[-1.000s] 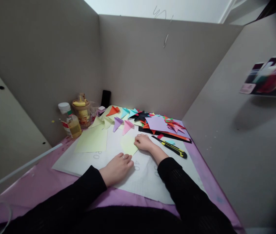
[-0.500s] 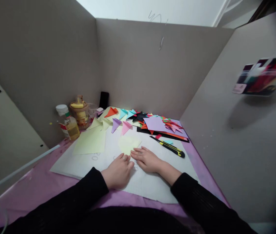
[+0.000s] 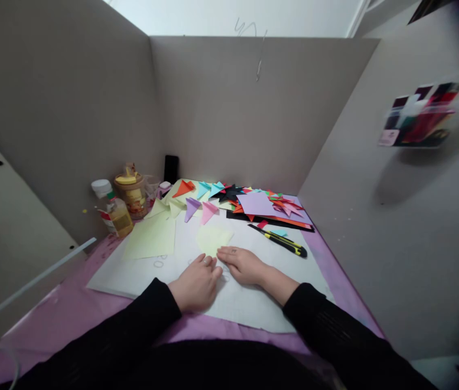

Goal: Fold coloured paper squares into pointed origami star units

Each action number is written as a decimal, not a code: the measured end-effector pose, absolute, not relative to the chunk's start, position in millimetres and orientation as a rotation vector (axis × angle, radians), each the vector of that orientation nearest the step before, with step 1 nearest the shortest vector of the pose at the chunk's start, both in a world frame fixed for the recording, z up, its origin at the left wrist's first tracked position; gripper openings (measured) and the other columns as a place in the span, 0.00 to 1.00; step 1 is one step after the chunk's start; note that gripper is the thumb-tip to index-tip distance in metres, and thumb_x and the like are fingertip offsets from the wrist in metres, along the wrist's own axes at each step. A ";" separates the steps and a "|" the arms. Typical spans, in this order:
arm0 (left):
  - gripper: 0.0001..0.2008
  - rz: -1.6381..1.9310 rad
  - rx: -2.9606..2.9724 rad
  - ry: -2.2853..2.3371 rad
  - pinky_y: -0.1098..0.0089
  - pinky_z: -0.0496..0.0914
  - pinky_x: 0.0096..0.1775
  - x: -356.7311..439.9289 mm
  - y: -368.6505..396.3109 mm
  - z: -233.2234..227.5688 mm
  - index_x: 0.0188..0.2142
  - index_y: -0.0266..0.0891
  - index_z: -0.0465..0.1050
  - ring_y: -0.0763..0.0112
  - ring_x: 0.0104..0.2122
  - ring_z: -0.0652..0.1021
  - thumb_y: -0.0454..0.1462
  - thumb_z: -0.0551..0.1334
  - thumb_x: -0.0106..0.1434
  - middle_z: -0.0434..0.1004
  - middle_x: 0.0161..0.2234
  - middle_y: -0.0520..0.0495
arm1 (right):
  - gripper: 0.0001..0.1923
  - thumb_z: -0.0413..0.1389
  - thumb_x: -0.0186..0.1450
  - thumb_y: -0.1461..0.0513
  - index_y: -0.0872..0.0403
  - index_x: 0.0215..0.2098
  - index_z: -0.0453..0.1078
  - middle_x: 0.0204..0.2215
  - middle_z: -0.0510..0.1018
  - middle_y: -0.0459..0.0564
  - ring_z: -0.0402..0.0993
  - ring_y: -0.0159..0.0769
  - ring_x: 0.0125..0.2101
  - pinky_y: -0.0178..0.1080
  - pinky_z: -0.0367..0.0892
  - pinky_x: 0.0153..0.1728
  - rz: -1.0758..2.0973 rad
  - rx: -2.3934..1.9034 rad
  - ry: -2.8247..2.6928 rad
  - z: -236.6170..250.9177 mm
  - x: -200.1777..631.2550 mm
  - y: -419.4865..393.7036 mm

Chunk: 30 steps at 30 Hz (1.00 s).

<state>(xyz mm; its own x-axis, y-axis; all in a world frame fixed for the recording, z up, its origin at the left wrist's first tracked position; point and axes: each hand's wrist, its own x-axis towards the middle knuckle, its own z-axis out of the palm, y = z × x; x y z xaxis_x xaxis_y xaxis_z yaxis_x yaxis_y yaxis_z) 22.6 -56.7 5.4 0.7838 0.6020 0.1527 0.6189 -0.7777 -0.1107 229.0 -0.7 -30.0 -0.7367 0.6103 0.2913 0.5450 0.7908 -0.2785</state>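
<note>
Grey partition boards (image 3: 229, 119) wall off three sides of a desk covered in a pink sheet (image 3: 63, 311), with a large white paper (image 3: 254, 309) spread on top. Both hands lie flat and empty on that white paper, fingers stretched out and close together. The left hand (image 3: 197, 281) has its fingertips at the near edge of a small pale yellow folded sheet (image 3: 213, 239); the right hand (image 3: 243, 264) sits just beside it, fingertips touching the same near edge. A ring shows on each hand.

Faint pencilled marks on the white paper beside the left hand look like rounded digits, too faint to read. To the left lies a larger pale yellow sheet (image 3: 151, 238). Right of the hands lies a yellow and black utility knife (image 3: 282, 241), well clear of the fingers. Beyond, folded coloured triangles (image 3: 199, 203) and a heap of coloured paper (image 3: 270, 208) fill the far part of the desk. At the far left stand a bottle of yellow liquid (image 3: 111, 211), its red and white label unreadable, and a yellow-lidded jar (image 3: 131, 189). A dark phone (image 3: 170, 169) leans in the corner. On the right wall a blurred packet (image 3: 420, 114) hangs, its print illegible. Open room remains on the white paper to the hands' right and on the pink sheet at left. Black sleeves cover the forearms.
</note>
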 end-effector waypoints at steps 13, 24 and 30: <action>0.07 -0.099 -2.882 -0.905 0.55 0.57 0.51 6.2 -78.9 15.7 0.36 0.35 0.66 0.58 0.41 0.71 0.35 0.54 0.58 0.73 0.39 0.37 | 0.24 0.46 0.63 0.67 0.52 0.58 0.61 0.58 0.63 0.57 0.57 0.42 0.58 0.51 0.53 0.56 0.265 -0.931 -2.791 -19.9 225.4 -9.5; 0.09 -0.318 -2.902 -1.278 0.63 0.65 0.43 -8.1 -42.2 14.0 0.39 0.36 0.66 0.63 0.38 0.74 0.29 0.50 0.61 0.74 0.37 0.41 | 0.28 0.45 0.65 0.69 0.39 0.60 0.55 0.64 0.47 0.49 0.41 0.45 0.63 0.52 0.45 0.59 0.442 -1.031 -2.936 -10.5 223.7 -14.2; 0.16 -0.373 -3.060 -1.193 0.61 0.63 0.48 4.6 -25.3 1.3 0.50 0.38 0.63 0.61 0.47 0.72 0.30 0.52 0.61 0.71 0.47 0.39 | 0.31 0.47 0.63 0.71 0.36 0.59 0.54 0.65 0.43 0.45 0.35 0.48 0.64 0.55 0.43 0.59 0.534 -1.037 -2.955 -6.5 221.6 -14.8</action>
<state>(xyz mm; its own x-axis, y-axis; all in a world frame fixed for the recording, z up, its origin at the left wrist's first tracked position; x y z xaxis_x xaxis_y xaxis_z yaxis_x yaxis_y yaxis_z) 4.6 -25.3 1.3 0.7157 0.6824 0.1486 0.6455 -0.7276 0.2321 221.6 -14.8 -6.5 -0.7864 0.6012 -0.1420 0.6129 0.7305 -0.3011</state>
